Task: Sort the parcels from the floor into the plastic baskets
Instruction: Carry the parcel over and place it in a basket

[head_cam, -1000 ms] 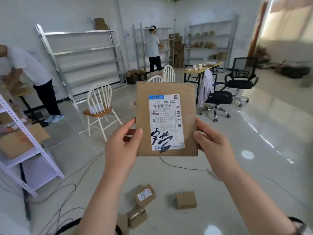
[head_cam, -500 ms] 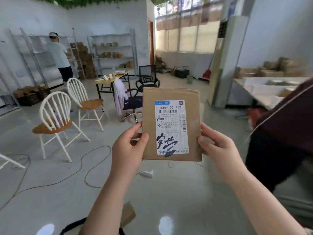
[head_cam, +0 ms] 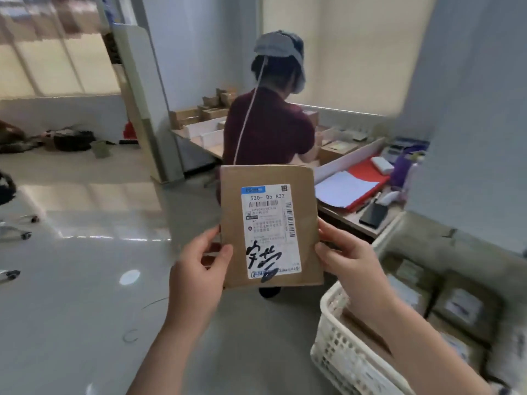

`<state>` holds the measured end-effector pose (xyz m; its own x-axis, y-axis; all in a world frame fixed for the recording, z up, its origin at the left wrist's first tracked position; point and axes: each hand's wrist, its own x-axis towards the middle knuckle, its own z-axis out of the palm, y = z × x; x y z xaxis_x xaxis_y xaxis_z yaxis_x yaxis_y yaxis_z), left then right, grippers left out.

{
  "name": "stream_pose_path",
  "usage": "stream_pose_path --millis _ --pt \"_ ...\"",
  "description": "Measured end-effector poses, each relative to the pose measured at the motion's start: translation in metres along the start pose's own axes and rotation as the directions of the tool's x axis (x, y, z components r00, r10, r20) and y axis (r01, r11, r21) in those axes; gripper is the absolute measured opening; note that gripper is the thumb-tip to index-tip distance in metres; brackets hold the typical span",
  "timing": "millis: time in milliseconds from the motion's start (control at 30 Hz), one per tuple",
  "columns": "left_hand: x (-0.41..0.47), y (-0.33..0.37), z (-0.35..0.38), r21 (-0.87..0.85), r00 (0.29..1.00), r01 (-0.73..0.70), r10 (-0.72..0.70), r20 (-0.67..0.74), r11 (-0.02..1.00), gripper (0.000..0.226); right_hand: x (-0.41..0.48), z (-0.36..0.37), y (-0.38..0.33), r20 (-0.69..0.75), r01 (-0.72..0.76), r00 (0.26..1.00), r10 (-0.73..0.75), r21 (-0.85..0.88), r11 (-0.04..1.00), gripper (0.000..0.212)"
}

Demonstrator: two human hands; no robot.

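I hold a flat brown cardboard parcel point(head_cam: 232, 223) upright in front of me, its white shipping label with black handwriting facing me. My left hand point(head_cam: 196, 276) grips its lower left edge, thumb on the front. My right hand point(head_cam: 346, 259) grips the lower right edge. A white plastic basket point(head_cam: 335, 342) with a brown parcel inside stands on the floor at the lower right, partly under my right forearm. Behind it a darker basket point(head_cam: 422, 246) holds several labelled parcels.
A person in a dark red shirt point(head_cam: 268, 129) stands close ahead with their back to me, at a desk point(head_cam: 368, 228) with papers, a phone and boxes. A white pillar point(head_cam: 142, 104) rises to the left. The glossy floor point(head_cam: 79, 280) stretches left.
The view has swung right, from the chairs and shelves to the desk, the person and the baskets. The parcel stays held between both hands in the same grip.
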<state>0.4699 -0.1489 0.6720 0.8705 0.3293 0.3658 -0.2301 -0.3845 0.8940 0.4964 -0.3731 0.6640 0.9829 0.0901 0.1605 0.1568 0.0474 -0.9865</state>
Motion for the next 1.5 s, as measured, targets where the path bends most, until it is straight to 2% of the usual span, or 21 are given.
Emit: stream_pose_path --millis 133,333,500,600,667,900,1000,1067,1133,1267,1367,1500 --pt "0.022 0.0 0.057 -0.089 0.96 -0.018 0.042 0.275 0.996 0.039 -0.017 -0.042 0.012 -0.253 -0.078 0.964 0.087 0.044 0.996 0.043" --pt "0.019 -0.002 0.14 -0.151 0.788 0.0 0.093 0.608 0.989 0.034 -0.061 -0.096 0.022 -0.581 -0.14 0.807 0.108 -0.011 0.99 0.042" --pt "-0.011 0.001 0.218 -0.15 0.62 0.047 0.089 0.78 0.988 0.034 -0.104 -0.139 0.032 -0.751 -0.245 0.637 0.178 0.021 0.969 0.041" --pt "-0.022 -0.004 0.264 -0.142 0.577 0.035 0.096 0.811 0.989 0.033 -0.114 -0.171 0.046 -0.812 -0.276 0.544 0.213 0.067 0.959 0.038" --pt "-0.027 -0.01 0.292 -0.116 0.565 0.041 0.073 0.822 0.992 0.036 -0.111 -0.191 0.061 -0.823 -0.292 0.516 0.238 0.093 0.952 0.04" --pt "-0.025 -0.045 0.389 0.033 0.578 0.101 -0.085 0.812 0.994 0.042 -0.058 -0.269 0.124 -0.765 -0.433 0.517 0.383 0.152 0.888 0.046" --pt "-0.019 -0.065 0.437 0.038 0.574 0.179 -0.136 0.808 0.983 0.04 -0.025 -0.301 0.158 -0.737 -0.447 0.517 0.435 0.2 0.872 0.048" --pt "-0.015 -0.081 0.471 0.055 0.556 0.258 -0.195 0.808 0.965 0.041 0.0 -0.322 0.181 -0.724 -0.44 0.515 0.459 0.236 0.867 0.05" --pt "-0.01 -0.102 0.506 0.102 0.517 0.298 -0.251 0.818 0.949 0.052 0.025 -0.345 0.207 -0.709 -0.45 0.514 0.482 0.255 0.856 0.053" --pt "-0.001 -0.146 0.583 0.144 0.462 0.294 -0.273 0.844 0.945 0.068 0.072 -0.394 0.271 -0.68 -0.473 0.502 0.534 0.301 0.828 0.057" --pt "0.007 -0.181 0.64 0.128 0.514 0.27 -0.255 0.819 0.954 0.067 0.105 -0.424 0.32 -0.658 -0.455 0.459 0.597 0.403 0.794 0.057" --pt "0.004 -0.227 0.678 0.094 0.592 0.286 -0.253 0.765 0.954 0.063 0.129 -0.442 0.37 -0.609 -0.454 0.455 0.65 0.469 0.758 0.056"
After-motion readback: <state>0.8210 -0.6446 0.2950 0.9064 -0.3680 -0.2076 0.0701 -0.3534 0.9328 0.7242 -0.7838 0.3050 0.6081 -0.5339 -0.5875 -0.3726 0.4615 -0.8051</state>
